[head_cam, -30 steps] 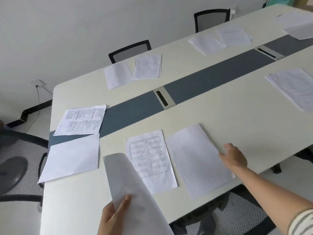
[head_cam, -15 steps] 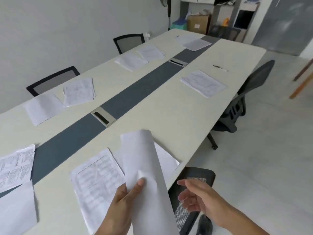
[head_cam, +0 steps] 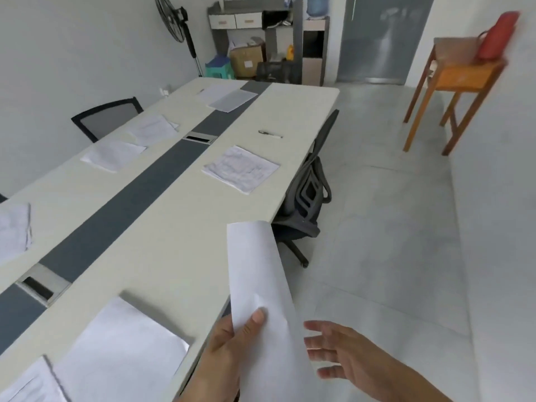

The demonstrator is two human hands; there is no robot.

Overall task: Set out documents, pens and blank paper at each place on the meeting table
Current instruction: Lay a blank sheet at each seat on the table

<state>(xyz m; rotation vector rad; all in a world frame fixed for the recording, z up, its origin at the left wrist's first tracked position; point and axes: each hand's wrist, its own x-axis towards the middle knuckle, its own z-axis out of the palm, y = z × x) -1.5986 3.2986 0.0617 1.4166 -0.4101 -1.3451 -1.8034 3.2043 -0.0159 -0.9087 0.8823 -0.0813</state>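
Counter [head_cam: 162, 227]: long, pale, with a grey strip down the middle. It runs away from the camera toward the far shelving.

Chairs: one [head_cam: 307, 198] is tucked in at the right-hand edge, and another [head_cam: 107, 117] is on the wall side.

Paper already laid out:
- Near place: a blank sheet [head_cam: 121, 349], with a printed document [head_cam: 26, 384] just beside it at the bottom left.
- Wall side: a pair of sheets [head_cam: 113, 155], and another sheet [head_cam: 13, 230] cut off by the frame edge.
- Far end: two overlapping sheets [head_cam: 229, 97].
- Right-hand middle place: a printed set [head_cam: 240, 168] lying alone, with no blank sheet beside it.

Held paper [head_cam: 261, 274]: blank and curved lengthwise, held up in the air off the counter's right edge. Cannot tell whether it is one sheet or several.

Hands:
- Left hand [head_cam: 229, 343] grasps the held paper at its lower part, thumb pressed on the front face.
- Right hand [head_cam: 345, 352] is released, fingers spread, just beside the paper. Contact is not evident.

Pen [head_cam: 270, 134]: the only one clearly visible. It lies beyond the printed set and apart from it.

Progress (judgement): documents appear to be out at every visible place. Blank paper is lacking at the right-hand middle place, which is the likely destination for the held paper. Pens are largely outstanding, so the task looks roughly past halfway.
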